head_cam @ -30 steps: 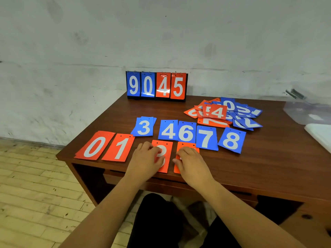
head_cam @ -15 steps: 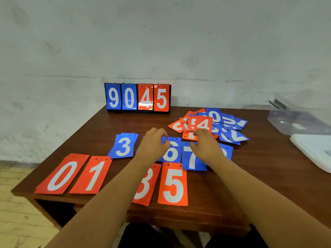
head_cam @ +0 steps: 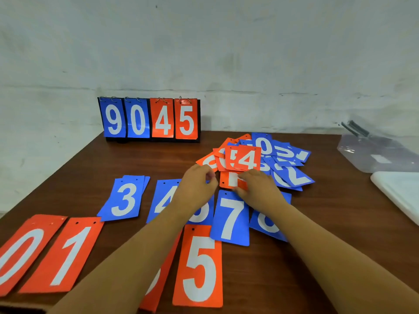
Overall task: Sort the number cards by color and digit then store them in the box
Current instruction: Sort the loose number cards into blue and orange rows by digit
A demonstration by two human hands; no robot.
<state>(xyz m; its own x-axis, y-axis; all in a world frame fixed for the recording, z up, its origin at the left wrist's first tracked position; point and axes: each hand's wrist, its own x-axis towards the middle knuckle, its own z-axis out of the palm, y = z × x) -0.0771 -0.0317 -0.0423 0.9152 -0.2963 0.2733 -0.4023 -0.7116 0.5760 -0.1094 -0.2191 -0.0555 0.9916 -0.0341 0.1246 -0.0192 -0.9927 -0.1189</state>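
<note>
The wooden table (head_cam: pixel 328 223) carries everything. The clear box (head_cam: pixel 374 155) waits at the far right. The sorted rows lie toward the front edge (orange row (head_cam: pixel 199 266) nearest, blue row (head_cam: pixel 231 218) behind it), and the loose pile (head_cam: pixel 260 159) sits beyond them. At the pile's near edge lies an orange card (head_cam: pixel 229 180). The right hand (head_cam: pixel 260 191) pinches its near corner. The left hand (head_cam: pixel 197 184) curls at its left end, though I cannot tell whether it grips. These cards look thin, light, bendy and slick, so lifting one by an edge seems best.
</note>
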